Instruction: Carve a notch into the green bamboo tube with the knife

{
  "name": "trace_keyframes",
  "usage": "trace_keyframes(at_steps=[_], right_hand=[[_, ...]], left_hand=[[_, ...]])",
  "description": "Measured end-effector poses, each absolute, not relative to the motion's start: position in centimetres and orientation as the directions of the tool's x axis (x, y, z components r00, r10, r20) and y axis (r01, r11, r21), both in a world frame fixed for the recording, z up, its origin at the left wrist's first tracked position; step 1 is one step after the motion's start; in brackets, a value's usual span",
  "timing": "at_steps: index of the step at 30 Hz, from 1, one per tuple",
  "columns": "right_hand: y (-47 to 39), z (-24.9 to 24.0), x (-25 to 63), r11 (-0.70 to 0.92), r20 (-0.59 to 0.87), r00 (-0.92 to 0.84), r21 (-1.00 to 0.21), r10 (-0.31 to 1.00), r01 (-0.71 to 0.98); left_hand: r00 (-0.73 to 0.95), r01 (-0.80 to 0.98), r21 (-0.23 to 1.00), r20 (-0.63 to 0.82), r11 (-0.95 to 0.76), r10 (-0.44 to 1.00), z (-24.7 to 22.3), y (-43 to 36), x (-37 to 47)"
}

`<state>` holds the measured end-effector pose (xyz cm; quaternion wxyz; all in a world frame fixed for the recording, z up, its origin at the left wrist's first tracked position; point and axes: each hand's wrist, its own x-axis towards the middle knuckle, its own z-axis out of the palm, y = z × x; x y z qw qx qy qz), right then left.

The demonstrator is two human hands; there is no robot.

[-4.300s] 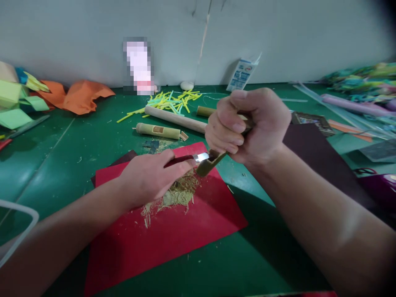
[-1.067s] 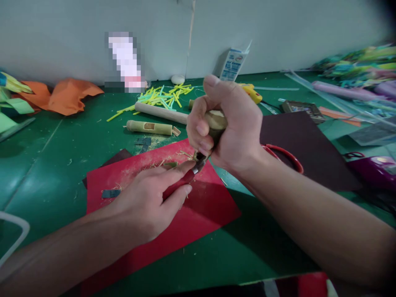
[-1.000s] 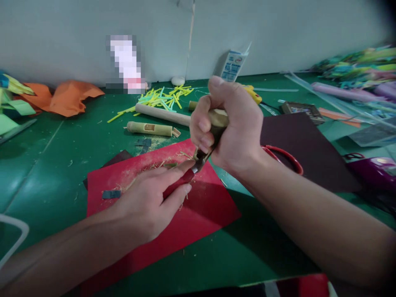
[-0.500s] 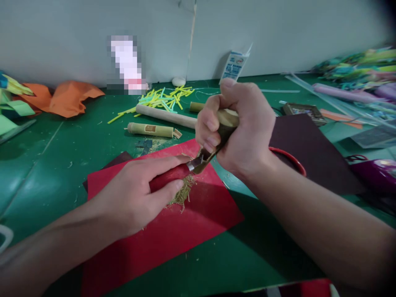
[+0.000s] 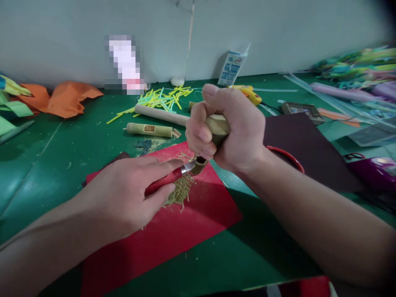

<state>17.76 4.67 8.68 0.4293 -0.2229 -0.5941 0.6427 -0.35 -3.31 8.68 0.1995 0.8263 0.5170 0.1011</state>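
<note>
My left hand (image 5: 123, 189) is closed around the red handle of a carving knife (image 5: 167, 181), its short blade pointing right. The blade tip meets the rim of a cut opening near the lower end of a bamboo tube (image 5: 218, 127). My right hand (image 5: 238, 128) wraps round that tube in a fist and holds it tilted, low end toward the knife. Beneath both lies a red sheet (image 5: 198, 222), with a heap of fine bamboo shavings (image 5: 181, 192) under the blade. How deep the tip sits in the opening I cannot tell.
Behind the sheet lie a notched bamboo piece (image 5: 161, 130), a pale wooden rod (image 5: 163, 115) and yellow straw pieces (image 5: 154, 99). A dark sheet (image 5: 303, 152), red scissor-like loop (image 5: 287, 156) and purple tool (image 5: 374, 173) are right. Orange paper (image 5: 68, 99) lies left.
My right hand and the bamboo tube have shifted a little left, the tube now more upright. The knife has drawn slightly back left, and its blade shows more clearly at the opening.
</note>
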Motion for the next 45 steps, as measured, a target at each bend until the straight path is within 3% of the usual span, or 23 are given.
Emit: trace_keyframes(at_steps=[4, 10, 14, 21, 27, 33, 40, 45], right_hand=[[4.8, 8.7, 17.6, 0.034, 0.203, -0.563, -0.955, 0.801, -0.296], [4.7, 8.8, 17.6, 0.057, 0.197, -0.591, -0.967, 0.782, -0.247], [4.6, 8.9, 17.4, 0.079, 0.198, -0.55, -0.969, 0.811, -0.232], [4.3, 8.8, 17.0, 0.104, 0.177, -0.434, -0.977, 0.883, -0.185], [4.4, 8.8, 17.4, 0.088, 0.171, -0.491, -0.978, 0.854, -0.187], [4.3, 8.9, 17.3, 0.093, 0.182, -0.5, -0.976, 0.847, -0.197], [4.4, 8.8, 16.9, 0.112, 0.188, -0.461, -0.976, 0.868, -0.188], [4.3, 8.8, 16.9, 0.083, 0.208, -0.454, -0.956, 0.866, -0.28]], left_hand=[[0.452, 0.793, 0.489, -0.071, -0.364, 0.889, 8.5, -3.3, -0.1], [0.417, 0.831, 0.462, -0.148, -0.31, 0.897, 8.3, -3.0, 0.6], [0.435, 0.801, 0.491, -0.087, -0.341, 0.896, 7.8, -2.9, 0.9], [0.39, 0.777, 0.578, -0.126, -0.252, 0.912, 7.2, -3.7, 1.5], [0.424, 0.802, 0.488, -0.058, -0.345, 0.904, 8.2, -3.1, 0.4], [0.457, 0.834, 0.387, -0.087, -0.393, 0.885, 9.1, -3.1, -0.3], [0.471, 0.825, 0.397, -0.087, -0.403, 0.878, 8.2, -3.2, -0.1], [0.471, 0.81, 0.405, -0.019, -0.424, 0.882, 7.5, -3.3, 0.4]])
